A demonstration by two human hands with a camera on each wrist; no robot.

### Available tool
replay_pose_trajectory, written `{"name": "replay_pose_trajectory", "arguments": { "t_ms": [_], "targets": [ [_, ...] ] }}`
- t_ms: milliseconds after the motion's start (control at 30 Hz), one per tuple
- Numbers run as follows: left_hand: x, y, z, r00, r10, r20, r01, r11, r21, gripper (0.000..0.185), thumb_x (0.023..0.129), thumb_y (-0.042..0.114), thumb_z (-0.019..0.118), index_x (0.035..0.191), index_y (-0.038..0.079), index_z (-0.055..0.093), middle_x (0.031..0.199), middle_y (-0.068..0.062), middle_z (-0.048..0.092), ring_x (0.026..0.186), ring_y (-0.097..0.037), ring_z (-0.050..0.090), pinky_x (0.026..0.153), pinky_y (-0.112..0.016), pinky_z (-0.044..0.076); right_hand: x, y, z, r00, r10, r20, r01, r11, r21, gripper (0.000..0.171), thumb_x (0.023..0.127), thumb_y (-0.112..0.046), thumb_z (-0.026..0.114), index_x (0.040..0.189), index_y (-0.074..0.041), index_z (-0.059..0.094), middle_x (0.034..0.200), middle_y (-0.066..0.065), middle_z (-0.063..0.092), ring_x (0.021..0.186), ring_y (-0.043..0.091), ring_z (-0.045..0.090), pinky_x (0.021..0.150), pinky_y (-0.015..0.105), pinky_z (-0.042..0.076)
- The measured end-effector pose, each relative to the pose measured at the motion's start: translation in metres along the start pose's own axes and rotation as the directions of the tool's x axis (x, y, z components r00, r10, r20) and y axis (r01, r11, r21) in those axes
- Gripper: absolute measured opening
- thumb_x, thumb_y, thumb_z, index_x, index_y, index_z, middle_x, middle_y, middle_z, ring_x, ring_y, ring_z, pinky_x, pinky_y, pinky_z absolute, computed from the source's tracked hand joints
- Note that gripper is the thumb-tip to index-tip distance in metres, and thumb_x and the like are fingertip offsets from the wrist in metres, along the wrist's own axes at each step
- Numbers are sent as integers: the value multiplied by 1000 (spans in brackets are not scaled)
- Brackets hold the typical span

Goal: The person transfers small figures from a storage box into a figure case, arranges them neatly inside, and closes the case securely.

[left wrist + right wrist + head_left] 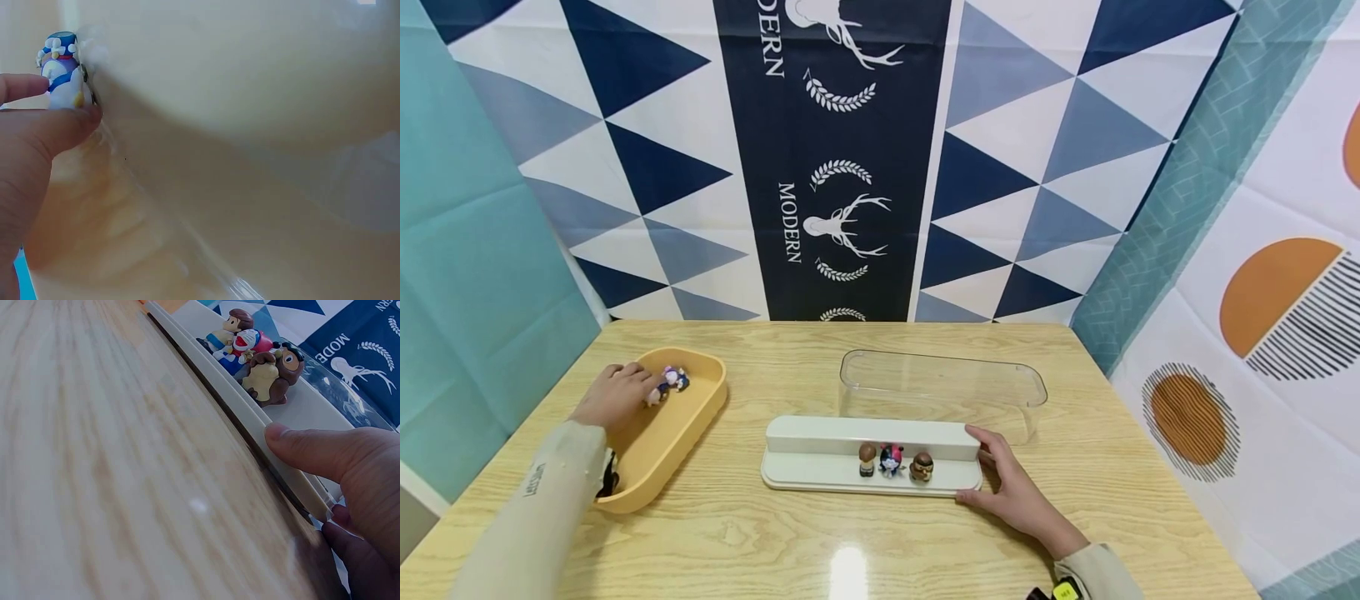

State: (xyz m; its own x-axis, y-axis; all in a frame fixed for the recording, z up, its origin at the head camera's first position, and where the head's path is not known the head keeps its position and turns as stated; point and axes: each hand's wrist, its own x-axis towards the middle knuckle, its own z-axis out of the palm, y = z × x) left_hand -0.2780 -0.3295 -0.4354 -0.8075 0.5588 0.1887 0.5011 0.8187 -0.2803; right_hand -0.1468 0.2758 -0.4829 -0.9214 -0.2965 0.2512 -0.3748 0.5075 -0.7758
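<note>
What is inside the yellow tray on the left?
The left hand pinches a small figure inside the yellow tray. Another figure lies there. The sleeve hides the tray's near end.

Left hand (616, 393) covering part of figurines (667, 385) in yellow tray (700, 414); their number staying unclear. Dark object (609, 477) hiding behind sleeve. Right hand (350, 487) running off wrist-view edge. Tray interior blurring close up.
</note>
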Motion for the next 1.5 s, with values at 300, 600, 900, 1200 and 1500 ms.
{"name": "replay_pose_trajectory", "arguments": {
  "t_ms": [300,600,900,1200,1500],
  "targets": [
    [0,-1,2,997,22,-79,-27,998,-56,5,89,10,70,93,9,67,92,-10,69,94,-33,58,86,-57,45,0,0,0,1000,-4,1,4,1000,8,91,79,-16,85,152,-14,32,145,14,37,130,38,47,108,49,36],
    [0,4,0,999,-45,27,46,997,-60,22,95,5,62,115,-4,65,105,-16,67,105,-38,54,95,-59,39,-1,-2,0,1000,10,5,-10,1000,13,91,79,-15,85,153,-14,31,145,16,37,130,40,47,108,51,35],
    [7,4,-7,991,-127,33,132,962,-239,27,100,6,50,121,-12,53,117,-30,56,113,-48,46,94,-65,35,-1,-2,1,1000,7,3,-7,1000,13,91,80,-16,85,153,-13,31,145,16,37,131,41,46,107,52,36],
    [28,7,-17,994,-104,-46,70,879,-472,21,101,-2,48,119,-11,51,110,-32,57,107,-55,48,83,-67,40,-1,-1,0,1000,6,3,-6,1000,14,91,80,-18,85,153,-15,31,145,16,37,131,41,46,107,52,35],
    [38,15,-31,1000,-20,14,24,811,-585,28,104,-1,44,123,-20,50,116,-36,56,111,-54,53,93,-63,42,-1,-2,0,1000,23,10,-23,1000,20,90,81,-18,84,153,-17,31,147,15,36,132,40,46,108,53,33]
  ]
}}
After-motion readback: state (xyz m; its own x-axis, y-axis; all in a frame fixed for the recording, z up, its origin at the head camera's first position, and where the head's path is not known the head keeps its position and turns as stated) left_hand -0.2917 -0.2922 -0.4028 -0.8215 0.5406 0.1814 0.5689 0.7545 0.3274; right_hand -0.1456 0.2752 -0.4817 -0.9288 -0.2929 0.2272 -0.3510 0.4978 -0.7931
